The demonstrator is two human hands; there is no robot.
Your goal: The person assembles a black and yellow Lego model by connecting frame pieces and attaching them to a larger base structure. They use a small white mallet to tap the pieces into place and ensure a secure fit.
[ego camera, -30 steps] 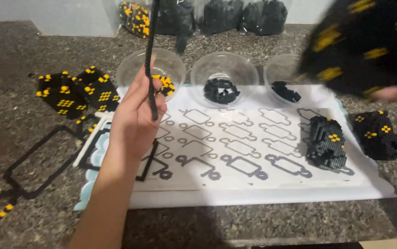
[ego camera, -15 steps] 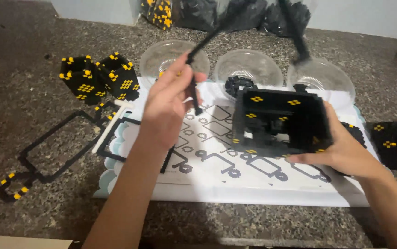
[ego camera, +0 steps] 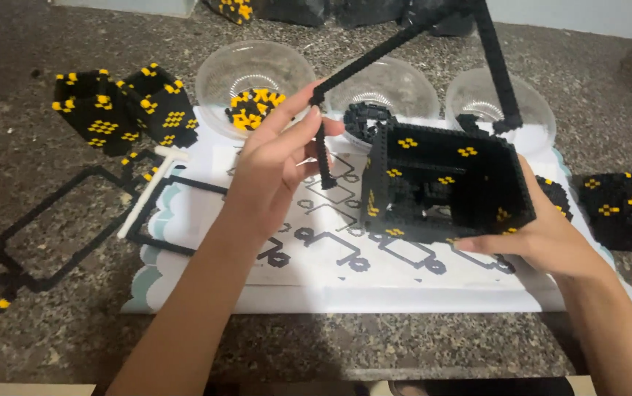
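Hiding 1 bowl (ego camera: 393,88) partly: black frame (ego camera: 418,33), top cut off.

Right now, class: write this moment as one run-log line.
left hand: pinches thin black frame | right hand: holds open black box from below | under both: printed sheet | behind: three clear bowls

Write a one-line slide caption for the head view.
Left hand pinches a thin black frame; right hand holds black-and-yellow box.

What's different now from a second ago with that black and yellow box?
The right hand has brought the open black box down from the upper right to the sheet's middle. The left hand still pinches the thin black frame strip, now beside the box. The bowls stayed put.
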